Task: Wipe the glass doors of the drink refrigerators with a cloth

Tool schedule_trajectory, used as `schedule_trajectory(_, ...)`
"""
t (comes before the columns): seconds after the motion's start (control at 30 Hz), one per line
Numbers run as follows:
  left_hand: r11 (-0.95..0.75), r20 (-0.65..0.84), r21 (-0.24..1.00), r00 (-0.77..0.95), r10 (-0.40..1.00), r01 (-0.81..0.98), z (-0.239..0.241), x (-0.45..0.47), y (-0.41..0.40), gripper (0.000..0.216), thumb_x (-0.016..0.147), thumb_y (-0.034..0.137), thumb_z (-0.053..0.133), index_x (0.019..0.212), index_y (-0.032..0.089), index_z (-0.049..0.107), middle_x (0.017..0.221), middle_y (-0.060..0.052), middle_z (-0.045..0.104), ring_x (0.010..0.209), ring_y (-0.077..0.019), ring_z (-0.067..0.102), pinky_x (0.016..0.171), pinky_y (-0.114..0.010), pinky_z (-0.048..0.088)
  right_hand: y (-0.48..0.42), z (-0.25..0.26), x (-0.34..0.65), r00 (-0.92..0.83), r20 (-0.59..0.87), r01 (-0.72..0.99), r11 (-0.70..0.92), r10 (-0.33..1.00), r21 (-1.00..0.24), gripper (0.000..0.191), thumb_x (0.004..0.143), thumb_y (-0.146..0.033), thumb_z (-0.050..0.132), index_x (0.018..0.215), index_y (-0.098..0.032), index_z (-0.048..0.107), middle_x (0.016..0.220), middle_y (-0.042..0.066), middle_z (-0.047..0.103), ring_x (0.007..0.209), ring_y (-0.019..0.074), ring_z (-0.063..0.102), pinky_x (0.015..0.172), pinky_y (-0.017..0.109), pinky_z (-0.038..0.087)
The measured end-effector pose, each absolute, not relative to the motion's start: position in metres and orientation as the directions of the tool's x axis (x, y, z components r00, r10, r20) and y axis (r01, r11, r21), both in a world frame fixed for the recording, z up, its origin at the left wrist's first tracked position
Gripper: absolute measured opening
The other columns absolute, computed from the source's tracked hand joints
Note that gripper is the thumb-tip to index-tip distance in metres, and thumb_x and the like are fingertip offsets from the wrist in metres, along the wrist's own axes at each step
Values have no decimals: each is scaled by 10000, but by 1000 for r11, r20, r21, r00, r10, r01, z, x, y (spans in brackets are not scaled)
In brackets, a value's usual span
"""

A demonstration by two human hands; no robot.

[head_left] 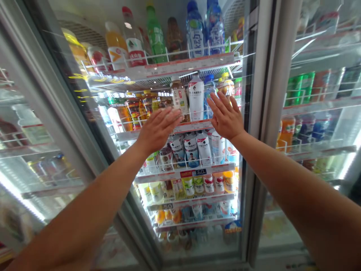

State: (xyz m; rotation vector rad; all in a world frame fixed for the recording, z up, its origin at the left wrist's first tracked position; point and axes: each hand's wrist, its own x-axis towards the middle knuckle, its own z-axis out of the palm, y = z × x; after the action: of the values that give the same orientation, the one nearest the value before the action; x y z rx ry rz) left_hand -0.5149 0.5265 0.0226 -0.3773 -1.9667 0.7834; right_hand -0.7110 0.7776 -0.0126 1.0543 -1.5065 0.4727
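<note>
Both arms reach up in front of a glass-doored drinks fridge. My left hand (158, 130) is raised with fingers stretched out, palm turned down and inward, holding nothing. Its fingertips overlap a brownish bottle with a cream label (179, 92). My right hand (227, 114) has its fingers spread, also with nothing in it, in front of a blue-capped bottle (209, 86). Between the hands a white bottle with a dark emblem (196, 98) stands upright on the shelf. Whether either hand touches the glass, I cannot tell.
Tall bottles, among them a green one (155, 35) and a blue sports drink (194, 32), line the top shelf. Lower shelves hold white bottles (203, 148) and small juices (208, 183). Metal door frames (266, 113) run down both sides, with more stocked fridges beyond.
</note>
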Motion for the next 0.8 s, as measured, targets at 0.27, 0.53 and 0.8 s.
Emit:
schedule_trajectory(0.27, 892, 890, -422, -262, 373, -162, 33, -530, 538, 566, 997, 174, 362, 1552, 276, 322, 1624, -17, 329, 1514, -251, 268, 1229, -577, 283, 777, -13, -714, 101, 937, -837, 481, -334, 261, 678, 975, -205, 377, 1614, -322, 183, 1647, -15, 326, 1548, 251, 250, 1273, 548, 182)
schedule_trajectory(0.53, 900, 885, -436, -179, 431, 11, 42, -552, 553, 580, 990, 168, 384, 1544, 262, 239, 1630, -35, 270, 1524, -230, 224, 1264, -535, 274, 778, -12, -715, 137, 938, -831, 478, -318, 284, 609, 1023, -396, 351, 1606, -263, 234, 1636, 41, 358, 1537, 241, 283, 1263, 520, 210)
schedule_trajectory(0.8, 764, 646, -564, -409, 644, 314, 24, -572, 601, 384, 1016, 210, 363, 1398, 251, 354, 1453, -103, 477, 1511, -235, 290, 1216, -512, 389, 782, -13, -716, 219, 916, -813, 456, -337, 362, 795, 966, -658, 409, 1620, -282, 157, 1657, 72, 310, 1533, 265, 292, 1259, 533, 199)
